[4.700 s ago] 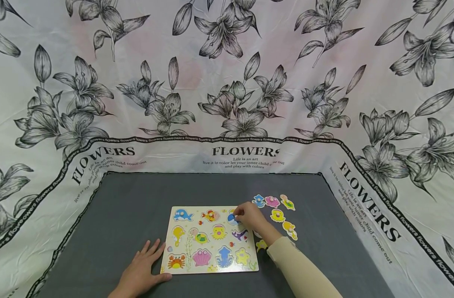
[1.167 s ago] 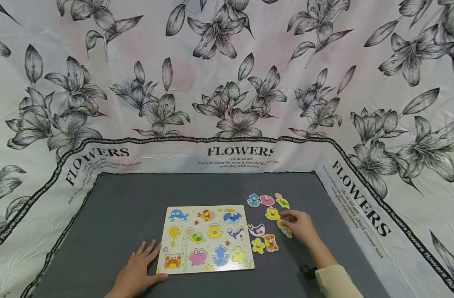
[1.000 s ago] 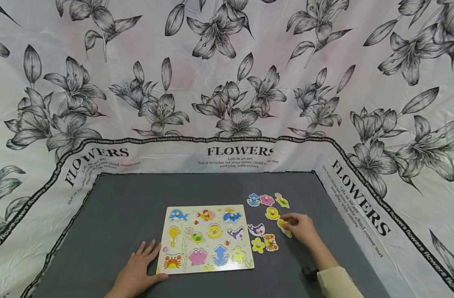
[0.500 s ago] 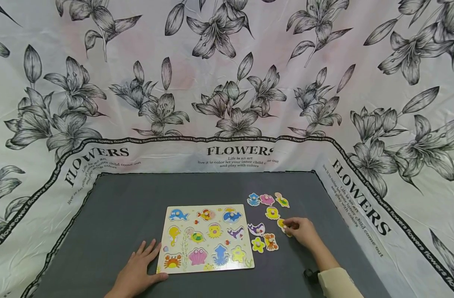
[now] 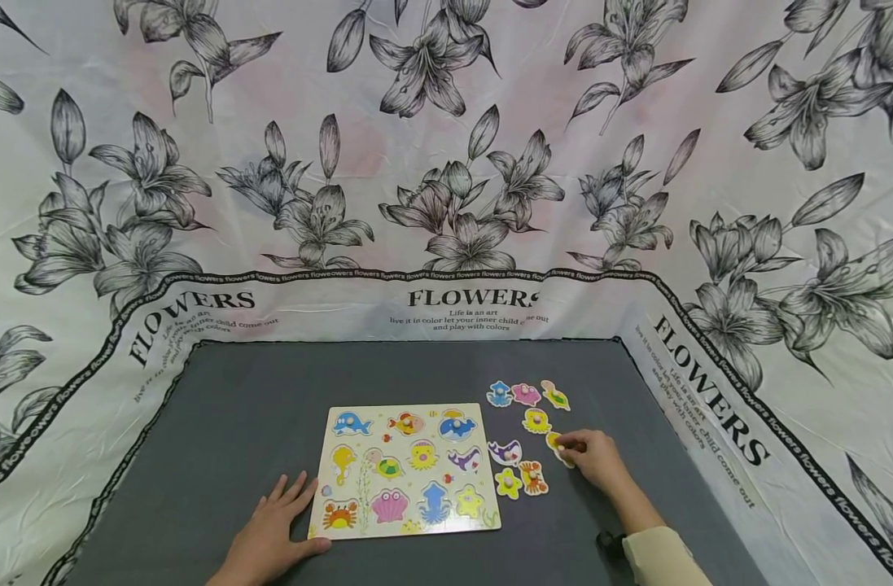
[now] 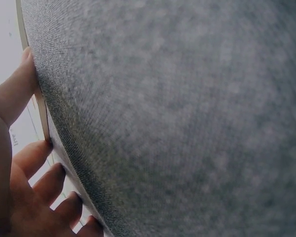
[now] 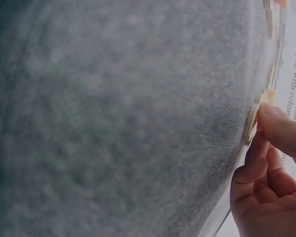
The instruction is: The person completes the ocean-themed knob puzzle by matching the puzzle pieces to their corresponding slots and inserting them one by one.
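Backdrop cloth (image 5: 446, 163) behind the puzzle board (image 5: 405, 470) is printed "FLOWERS", with "Life is an art / live it in color let your inner child come out and play with colors" under it. Board lies on grey mat (image 5: 270, 407). Right hand (image 5: 596, 458) is right of the board, fingertips pinching the peg of a yellow piece (image 5: 558, 445) that lies on the mat. Loose pieces sit between that hand and the board: whale piece (image 5: 505, 452), star piece (image 5: 508, 483), crab piece (image 5: 532, 477). Left hand (image 5: 273, 533) lies flat with fingers spread, thumb against the board's near-left edge, gripping nothing
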A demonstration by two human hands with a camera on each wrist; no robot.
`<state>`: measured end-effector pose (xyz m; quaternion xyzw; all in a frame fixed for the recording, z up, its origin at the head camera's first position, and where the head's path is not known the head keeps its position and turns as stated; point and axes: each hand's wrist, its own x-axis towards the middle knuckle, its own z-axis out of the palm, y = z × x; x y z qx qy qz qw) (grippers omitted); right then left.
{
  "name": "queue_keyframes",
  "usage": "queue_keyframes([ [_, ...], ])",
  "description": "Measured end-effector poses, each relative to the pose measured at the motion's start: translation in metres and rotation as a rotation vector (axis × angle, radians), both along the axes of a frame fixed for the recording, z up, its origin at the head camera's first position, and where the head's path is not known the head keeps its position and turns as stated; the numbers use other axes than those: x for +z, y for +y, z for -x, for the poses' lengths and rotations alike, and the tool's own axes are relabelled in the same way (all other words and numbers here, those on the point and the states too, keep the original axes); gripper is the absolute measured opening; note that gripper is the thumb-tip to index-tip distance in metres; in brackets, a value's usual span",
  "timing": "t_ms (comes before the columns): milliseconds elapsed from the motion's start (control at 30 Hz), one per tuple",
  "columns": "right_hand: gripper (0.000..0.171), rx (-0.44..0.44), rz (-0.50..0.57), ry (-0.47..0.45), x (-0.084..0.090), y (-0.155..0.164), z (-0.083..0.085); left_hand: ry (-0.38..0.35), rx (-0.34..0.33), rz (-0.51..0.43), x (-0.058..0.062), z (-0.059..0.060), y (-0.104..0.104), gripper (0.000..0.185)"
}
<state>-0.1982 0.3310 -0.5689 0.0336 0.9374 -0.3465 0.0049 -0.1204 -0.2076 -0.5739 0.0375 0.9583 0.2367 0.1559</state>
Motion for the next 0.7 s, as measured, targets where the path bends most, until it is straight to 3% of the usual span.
queue_keyframes([
  [233, 0.012, -0.029, -0.032, 0.039, 0.002, -0.003, 0.001, -0.013, 0.001, -0.007, 0.001, 0.000, 0.000, 0.114],
  [700, 0.013, 0.009, 0.019, 0.092, 0.028, -0.033, 0.005, -0.039, -0.013, -0.022, -0.001, 0.002, -0.002, 0.114],
])
